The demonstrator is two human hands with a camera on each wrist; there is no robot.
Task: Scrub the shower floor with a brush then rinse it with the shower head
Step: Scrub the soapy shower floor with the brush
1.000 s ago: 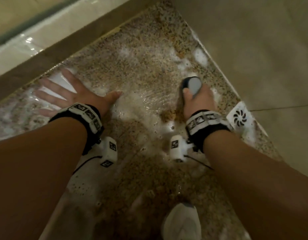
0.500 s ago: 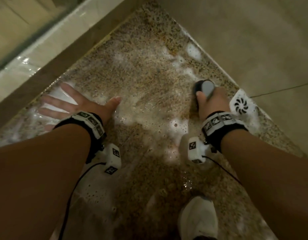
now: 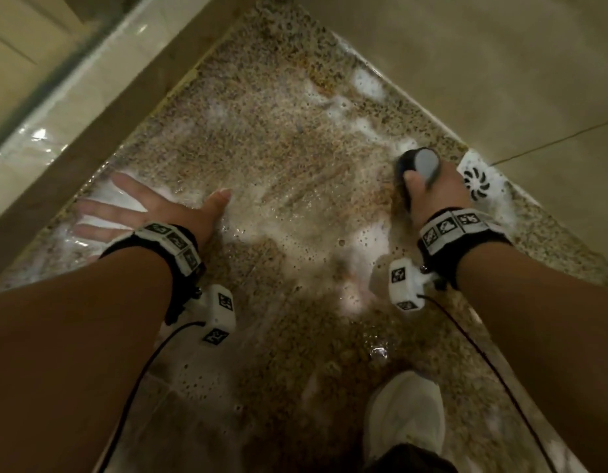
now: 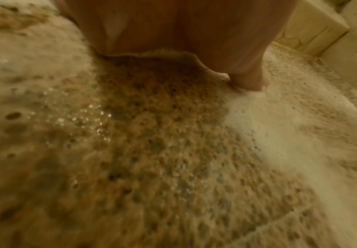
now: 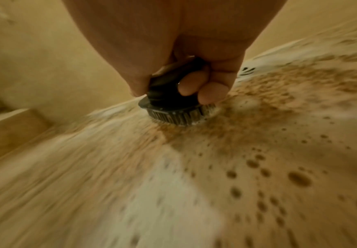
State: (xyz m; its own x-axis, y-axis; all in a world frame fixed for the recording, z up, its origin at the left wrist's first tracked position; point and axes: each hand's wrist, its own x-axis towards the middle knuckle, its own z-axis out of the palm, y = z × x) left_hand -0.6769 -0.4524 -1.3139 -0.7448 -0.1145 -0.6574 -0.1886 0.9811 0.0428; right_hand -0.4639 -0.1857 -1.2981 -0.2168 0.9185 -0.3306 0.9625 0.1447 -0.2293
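The speckled brown shower floor [image 3: 278, 138] is wet and streaked with white foam [image 3: 306, 233]. My right hand [image 3: 435, 189] grips a round dark brush with a grey top [image 3: 420, 162], its bristles [image 5: 177, 117] pressed on the floor beside the white drain cover [image 3: 478, 180]. In the right wrist view my curled fingers [image 5: 196, 90] wrap the brush handle [image 5: 173, 78]. My left hand [image 3: 149, 213] lies flat with fingers spread on the foamy floor at the left, thumb [image 4: 251, 80] touching suds. No shower head is in view.
A raised brown curb [image 3: 101, 131] with a pale tiled ledge [image 3: 56, 107] runs along the left. A beige wall [image 3: 483, 63] borders the floor on the right. My white shoe [image 3: 405, 414] stands on the floor at the bottom. Wrist camera cables [image 3: 135, 387] trail down.
My right hand has slid the brush to the right, from mid-floor to right beside the drain cover. The left hand stays planted flat in the same spot.
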